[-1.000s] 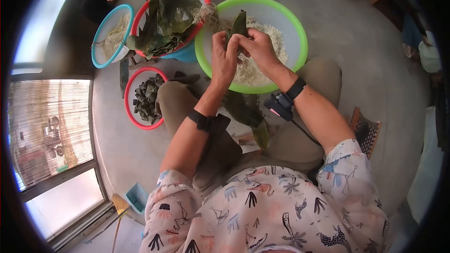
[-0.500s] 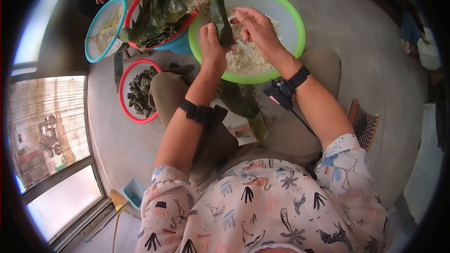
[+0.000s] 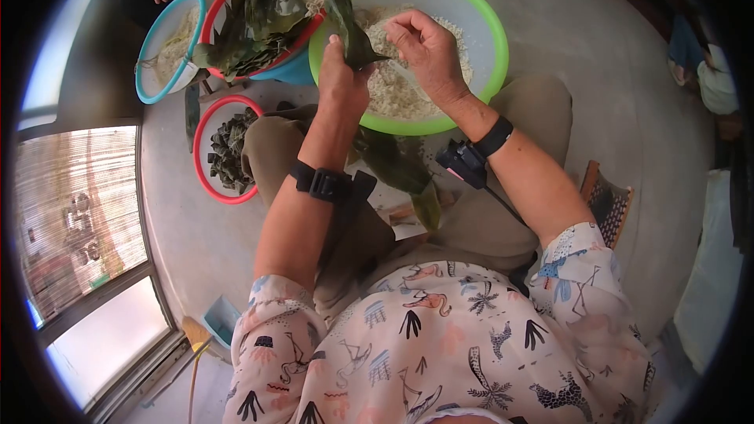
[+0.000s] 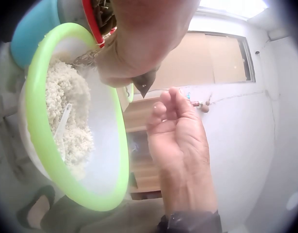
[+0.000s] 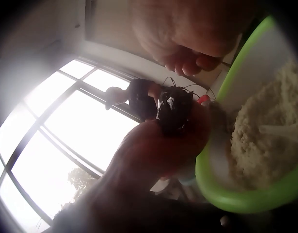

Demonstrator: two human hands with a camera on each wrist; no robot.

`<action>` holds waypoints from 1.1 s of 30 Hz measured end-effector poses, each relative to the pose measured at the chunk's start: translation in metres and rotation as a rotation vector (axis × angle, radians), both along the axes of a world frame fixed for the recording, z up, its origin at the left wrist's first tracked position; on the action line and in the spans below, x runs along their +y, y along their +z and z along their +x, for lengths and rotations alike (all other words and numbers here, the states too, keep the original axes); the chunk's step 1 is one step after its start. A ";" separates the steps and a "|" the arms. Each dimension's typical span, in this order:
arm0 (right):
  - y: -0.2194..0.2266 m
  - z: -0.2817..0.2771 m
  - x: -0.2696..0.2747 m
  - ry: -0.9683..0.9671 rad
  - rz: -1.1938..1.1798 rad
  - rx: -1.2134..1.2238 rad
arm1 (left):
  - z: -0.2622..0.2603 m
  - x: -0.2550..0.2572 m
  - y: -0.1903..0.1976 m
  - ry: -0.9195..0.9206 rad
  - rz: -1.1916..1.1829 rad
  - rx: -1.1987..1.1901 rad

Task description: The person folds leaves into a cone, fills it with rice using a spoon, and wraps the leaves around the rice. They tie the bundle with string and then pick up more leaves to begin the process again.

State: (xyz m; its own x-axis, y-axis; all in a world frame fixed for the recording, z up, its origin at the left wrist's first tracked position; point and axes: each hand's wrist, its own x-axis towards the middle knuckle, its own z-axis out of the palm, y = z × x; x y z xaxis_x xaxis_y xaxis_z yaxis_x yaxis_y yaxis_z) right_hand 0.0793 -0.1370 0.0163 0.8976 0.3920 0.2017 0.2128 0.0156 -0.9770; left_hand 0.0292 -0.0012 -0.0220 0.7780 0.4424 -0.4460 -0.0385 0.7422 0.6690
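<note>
My left hand (image 3: pixel 344 82) grips a folded dark green leaf packet (image 3: pixel 351 39) over the green-rimmed basin (image 3: pixel 503 39). The packet tapers to a tip pointing right in the head view; in the right wrist view its dark, wet-looking end (image 5: pixel 173 112) rises out of the left hand (image 5: pixel 158 145). Just right of the packet hovers my right hand (image 3: pixel 432 59). Its fingers are loosely bent, and the left wrist view shows nothing in the palm of that right hand (image 4: pixel 180 133). White rice (image 3: pixel 400 98) fills the basin bottom, with a white spoon (image 4: pixel 64 127) lying in it.
Leaves (image 3: pixel 263 23) heap in a red-rimmed basin (image 3: pixel 206 31), with a string bundle (image 3: pixel 317 1) at its edge. Leaf-wrapped dumplings (image 3: pixel 229 149) sit in a smaller red basin (image 3: pixel 196 137). A blue-rimmed basin (image 3: pixel 140 71) stands left. More leaves (image 3: pixel 397 166) lie between the knees.
Both hands were together at the leaf; the right hand has since come away from it. The left hand has moved left with the packet, which now leans over with its tip pointing right.
</note>
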 end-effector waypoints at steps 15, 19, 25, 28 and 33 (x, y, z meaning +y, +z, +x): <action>-0.020 -0.009 0.013 0.022 -0.017 -0.029 | 0.002 -0.001 0.002 0.101 0.160 -0.181; -0.010 -0.003 0.006 0.138 0.021 0.375 | 0.000 -0.003 0.007 0.085 0.071 -0.212; -0.019 0.000 0.009 0.087 0.103 0.408 | -0.001 -0.007 0.002 0.008 0.114 -0.213; -0.015 0.001 0.015 -0.189 0.016 -0.121 | 0.001 -0.007 0.003 0.060 0.144 -0.190; -0.004 -0.007 0.017 -0.003 0.055 -0.020 | 0.001 -0.012 0.007 0.142 0.264 -0.113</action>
State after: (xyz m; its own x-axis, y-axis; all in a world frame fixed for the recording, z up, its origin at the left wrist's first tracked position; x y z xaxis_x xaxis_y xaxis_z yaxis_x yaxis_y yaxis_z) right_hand 0.0722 -0.1199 0.0126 0.8943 0.3771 0.2409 0.2324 0.0685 -0.9702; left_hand 0.0302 -0.0136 -0.0148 0.7385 0.6389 -0.2153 -0.2142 0.5251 0.8236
